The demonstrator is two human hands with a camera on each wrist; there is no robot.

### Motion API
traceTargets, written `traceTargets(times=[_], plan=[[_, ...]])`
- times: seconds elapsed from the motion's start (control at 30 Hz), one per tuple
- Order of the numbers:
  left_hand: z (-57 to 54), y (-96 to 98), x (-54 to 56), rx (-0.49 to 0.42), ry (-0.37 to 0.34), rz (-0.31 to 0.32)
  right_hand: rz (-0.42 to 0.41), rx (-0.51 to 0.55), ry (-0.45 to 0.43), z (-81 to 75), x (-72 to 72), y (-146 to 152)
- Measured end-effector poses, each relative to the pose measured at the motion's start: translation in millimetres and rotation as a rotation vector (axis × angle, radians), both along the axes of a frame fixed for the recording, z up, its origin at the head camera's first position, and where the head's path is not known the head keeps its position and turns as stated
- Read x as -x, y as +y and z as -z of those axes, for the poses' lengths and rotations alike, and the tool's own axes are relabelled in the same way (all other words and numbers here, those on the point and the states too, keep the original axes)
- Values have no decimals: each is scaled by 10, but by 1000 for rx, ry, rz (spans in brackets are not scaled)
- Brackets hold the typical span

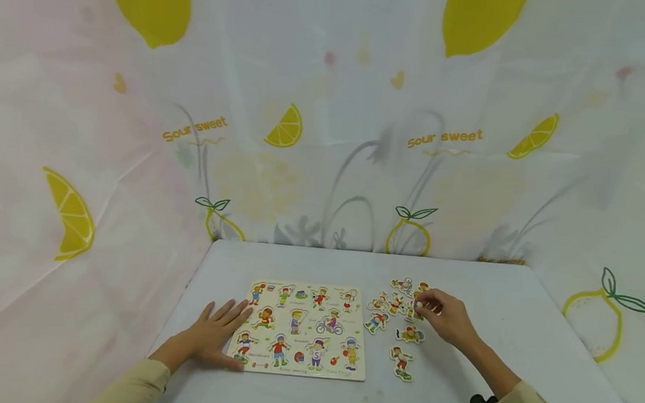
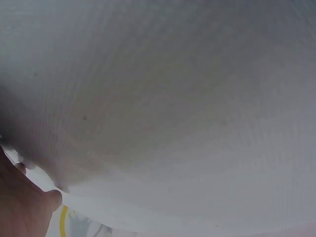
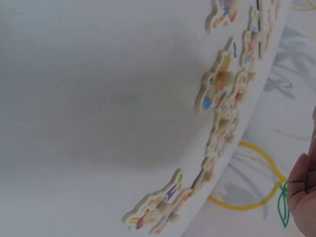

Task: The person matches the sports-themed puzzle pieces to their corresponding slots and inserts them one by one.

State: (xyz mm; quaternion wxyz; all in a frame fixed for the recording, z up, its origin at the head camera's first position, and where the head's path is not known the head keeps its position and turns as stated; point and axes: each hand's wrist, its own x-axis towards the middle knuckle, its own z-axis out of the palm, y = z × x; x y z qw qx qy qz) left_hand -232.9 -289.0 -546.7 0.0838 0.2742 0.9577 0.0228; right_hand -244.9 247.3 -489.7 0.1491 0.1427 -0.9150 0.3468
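Note:
On the table a light wooden puzzle board [image 1: 306,330] with printed sports figures lies flat. My left hand [image 1: 217,334] rests at its left edge, fingers extended; its thumb appears at lower left in the left wrist view. To the board's right, my right hand [image 1: 443,317] has its fingertips bent together over a loose puzzle piece [image 1: 412,312] with purple on it. Whether the fingers pinch that piece is unclear. In the right wrist view only part of the right hand [image 3: 303,197] shows, at the right edge.
Several loose figure pieces lie around the right hand, among them a skateboarder piece [image 1: 401,363] near the front and a yellow and blue piece [image 1: 410,334]. Some carry small knobs. A lemon-patterned cloth [image 1: 326,134] hangs behind the white table [image 1: 288,396].

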Motion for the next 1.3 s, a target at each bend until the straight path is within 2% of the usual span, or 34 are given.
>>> traceTargets(times=[0.27, 0.4, 0.53, 0.77, 0.97, 1.3], plan=[[6, 4, -34, 4, -6, -16, -17, 47, 23, -101, 137, -160], [21, 24, -39, -6, -17, -16, -25, 20, 15, -130, 146, -158], [40, 10, -45, 17, 8, -18, -57, -34, -22, -162, 163, -174], [-2, 26, -60, 2, 20, -28, -106, -97, -25, -190, 248, -225], [18, 39, -73, 18, 18, -45, -85, -42, -33, -187, 276, -271], [-43, 57, -58, 30, -27, -53, -57, 36, -12, -172, 289, -405]])
